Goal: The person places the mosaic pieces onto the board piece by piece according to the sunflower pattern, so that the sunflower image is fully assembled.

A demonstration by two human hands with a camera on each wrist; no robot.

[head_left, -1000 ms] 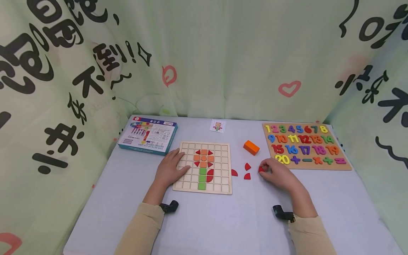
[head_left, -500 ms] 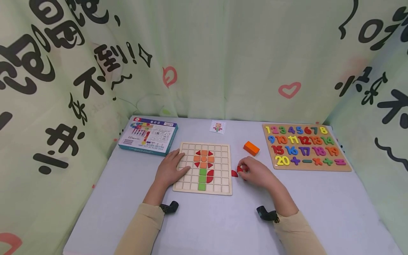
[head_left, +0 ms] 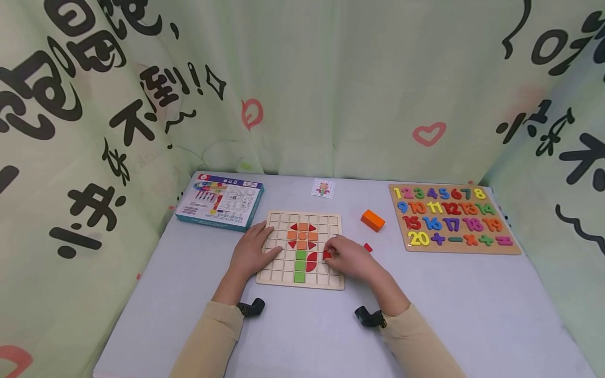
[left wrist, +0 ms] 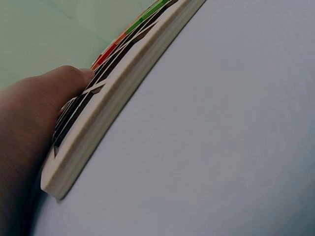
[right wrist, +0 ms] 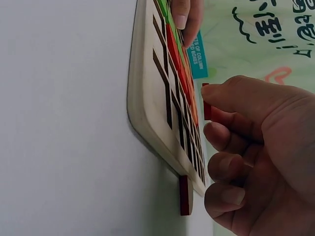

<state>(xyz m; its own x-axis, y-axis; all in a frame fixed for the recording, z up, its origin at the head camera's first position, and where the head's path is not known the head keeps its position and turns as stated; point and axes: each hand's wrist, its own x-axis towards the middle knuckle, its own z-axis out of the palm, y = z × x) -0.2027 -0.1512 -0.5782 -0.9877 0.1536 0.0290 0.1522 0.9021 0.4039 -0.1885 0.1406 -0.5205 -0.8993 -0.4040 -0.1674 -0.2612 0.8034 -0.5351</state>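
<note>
Head view: the left hand (head_left: 249,252) lay flat on the board (head_left: 331,219), steadying it. The right hand (head_left: 352,260) pinched a red piece (head_left: 326,255) over the grid.

Right wrist view: the red piece (right wrist: 207,105) hovered just above the board (right wrist: 142,98). Placement was in hand; the next move likely required aligning with 1 empty cell.

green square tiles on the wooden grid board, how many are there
2. Both green square tiles sit stacked in one column of the wooden grid board, forming a stem under the orange flower: the upper, the lower. No others show, though the hands cover some cells.

Pale, seemingly matt wooden board (head_left: 331,281)
</note>
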